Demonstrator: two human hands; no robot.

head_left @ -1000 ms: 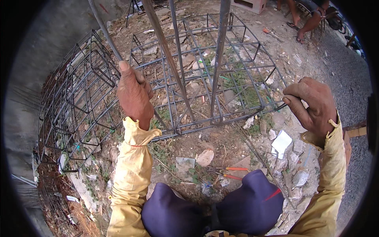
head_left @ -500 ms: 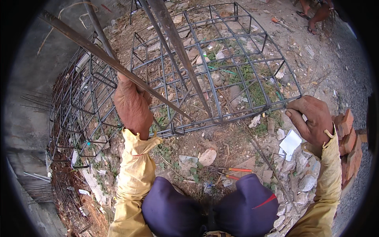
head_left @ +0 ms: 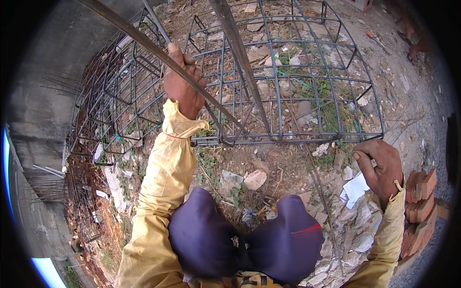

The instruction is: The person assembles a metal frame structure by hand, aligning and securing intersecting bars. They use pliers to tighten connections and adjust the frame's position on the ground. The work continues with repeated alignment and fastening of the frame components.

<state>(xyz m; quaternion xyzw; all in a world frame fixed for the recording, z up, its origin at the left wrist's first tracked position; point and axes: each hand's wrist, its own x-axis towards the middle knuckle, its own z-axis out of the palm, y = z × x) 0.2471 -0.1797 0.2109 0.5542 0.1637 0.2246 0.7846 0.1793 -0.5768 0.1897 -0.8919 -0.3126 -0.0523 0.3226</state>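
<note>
A steel reinforcement cage point(head_left: 281, 140) made of tied bars lies on the rubble in front of me. My left hand point(head_left: 185, 84) is closed round a slanting steel rod point(head_left: 157, 21), its thumb pointing up along it. A thicker brown rod point(head_left: 139, 44) crosses in front of that hand and slopes down to the cage's near edge. Another thick dark rod point(head_left: 242, 57) stands beside it, also leaning. By the cage's near right corner is my right hand point(head_left: 380, 165), its fingers curled and the thumb apart from them. What lies under those fingers is hidden.
A second cage point(head_left: 113, 103) lies at the left, near a grey wall point(head_left: 41, 96). Red bricks point(head_left: 420, 197) are stacked to my right, beside broken stones point(head_left: 357, 230) and a white sheet point(head_left: 355, 188). Another person's foot point(head_left: 413, 55) shows at the far right.
The view has shifted. My left hand has moved up and away along the rods. My right hand sits slightly lower against the cage corner. The orange-handled tool is now hidden by my knee.
</note>
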